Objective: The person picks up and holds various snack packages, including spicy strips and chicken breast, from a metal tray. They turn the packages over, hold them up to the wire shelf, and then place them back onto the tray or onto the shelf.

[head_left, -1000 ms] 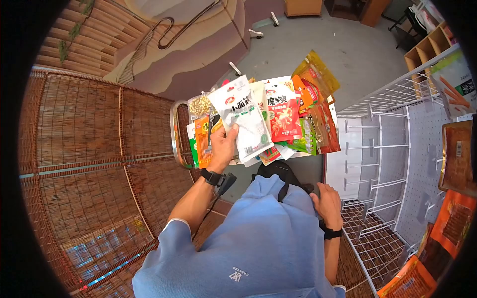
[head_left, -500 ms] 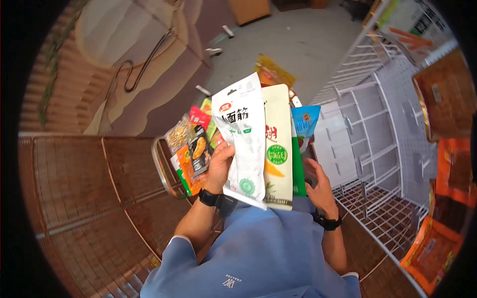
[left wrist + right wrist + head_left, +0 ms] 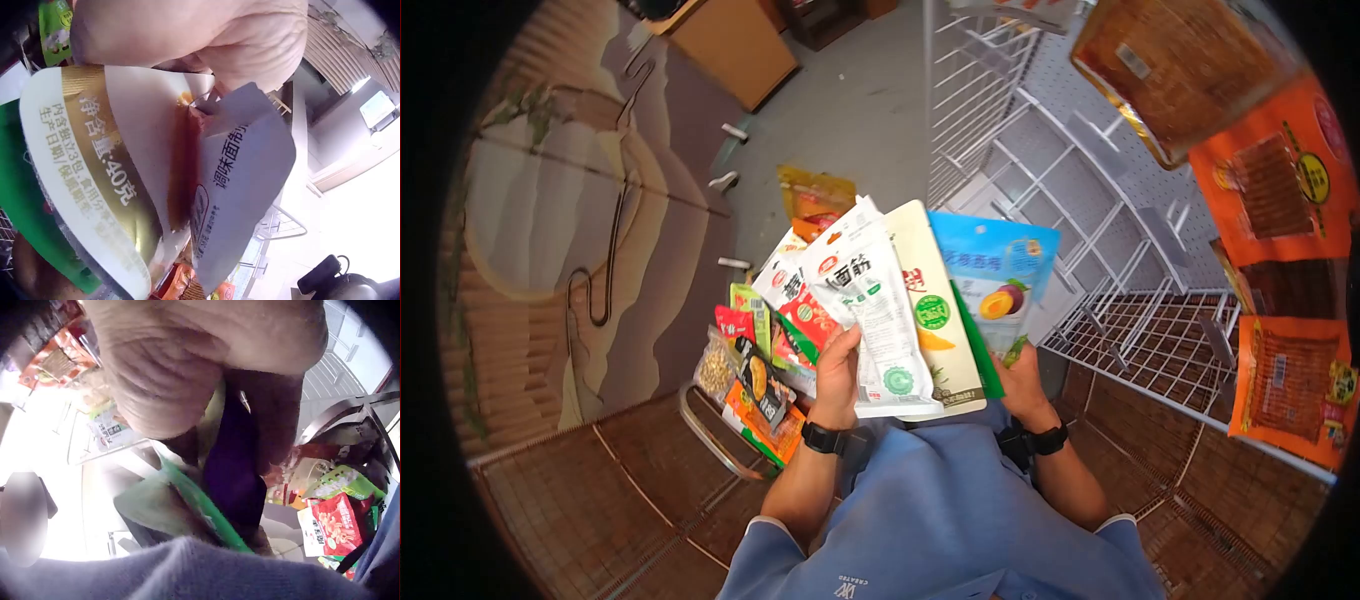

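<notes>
In the head view my left hand (image 3: 837,375) grips a white snack packet (image 3: 880,320) by its left edge, thumb on the front. Just behind that is a cream packet (image 3: 945,350) with a round green mark; its gold lower band (image 3: 119,156) shows in the left wrist view. My right hand (image 3: 1025,385) holds a blue prune bag (image 3: 1005,270) at its lower right corner. Between the cream packet and the blue bag, a green strip of packaging (image 3: 978,335) sticks out. The right hand's fingertips are hidden behind the bag.
A metal-framed basket or cart (image 3: 710,430) heaped with snack packets, among them an orange one (image 3: 765,415), is at the left. To the right stands a white wire rack (image 3: 1140,340), with orange snack packs (image 3: 1290,385) hanging beside it. Woven brown panels (image 3: 590,510) lie below.
The view has turned right toward the rack. My right hand, empty by my side earlier, has risen and taken hold of the blue prune bag. My left hand still holds the white packet.
</notes>
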Demonstrator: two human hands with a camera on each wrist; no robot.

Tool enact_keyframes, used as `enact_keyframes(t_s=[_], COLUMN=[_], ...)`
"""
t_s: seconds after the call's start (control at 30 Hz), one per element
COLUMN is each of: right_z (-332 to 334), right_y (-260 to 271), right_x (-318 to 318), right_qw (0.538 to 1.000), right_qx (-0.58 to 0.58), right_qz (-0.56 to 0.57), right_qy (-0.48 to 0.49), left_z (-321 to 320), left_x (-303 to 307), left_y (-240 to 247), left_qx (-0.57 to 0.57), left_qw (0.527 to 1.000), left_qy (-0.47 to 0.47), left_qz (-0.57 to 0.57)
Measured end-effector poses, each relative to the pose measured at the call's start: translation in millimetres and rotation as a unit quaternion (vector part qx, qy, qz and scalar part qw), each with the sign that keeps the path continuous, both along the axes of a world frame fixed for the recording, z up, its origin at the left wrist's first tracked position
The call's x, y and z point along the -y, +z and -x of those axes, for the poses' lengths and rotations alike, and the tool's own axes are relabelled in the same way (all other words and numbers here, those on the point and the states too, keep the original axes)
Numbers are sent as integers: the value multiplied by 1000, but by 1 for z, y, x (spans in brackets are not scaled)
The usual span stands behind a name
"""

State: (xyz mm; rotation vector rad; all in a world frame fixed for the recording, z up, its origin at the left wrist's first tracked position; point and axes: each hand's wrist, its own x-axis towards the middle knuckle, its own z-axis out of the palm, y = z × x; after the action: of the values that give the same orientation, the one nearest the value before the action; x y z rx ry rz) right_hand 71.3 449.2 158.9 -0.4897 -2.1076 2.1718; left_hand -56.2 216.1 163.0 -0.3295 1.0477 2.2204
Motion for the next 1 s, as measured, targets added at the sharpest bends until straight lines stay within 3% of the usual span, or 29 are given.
enact_keyframes(t_s=[0.07,0.17,0.33,0.77,1.0], right_z=[-6,-5,-7,11,9], right_y=[2,2,6,29,77], right_x=[-6,-17,-25,-48,-72], right_qw=[989,973,950,976,935], right_qx=[15,-44,-72,-36,-174], right_qz=[103,145,201,-7,-74], right_qy=[-102,-172,-226,-214,-301], left_z=[1,5,5,2,-2], left_x=[-2,-7,-22,-15,-9], left_y=[-4,-12,-1,-10,-39], left_qx=[26,40,36,25,19], left_qw=[1000,999,997,996,997], left_qy=[4,-10,-45,-66,-41], left_qz=[10,26,44,62,70])
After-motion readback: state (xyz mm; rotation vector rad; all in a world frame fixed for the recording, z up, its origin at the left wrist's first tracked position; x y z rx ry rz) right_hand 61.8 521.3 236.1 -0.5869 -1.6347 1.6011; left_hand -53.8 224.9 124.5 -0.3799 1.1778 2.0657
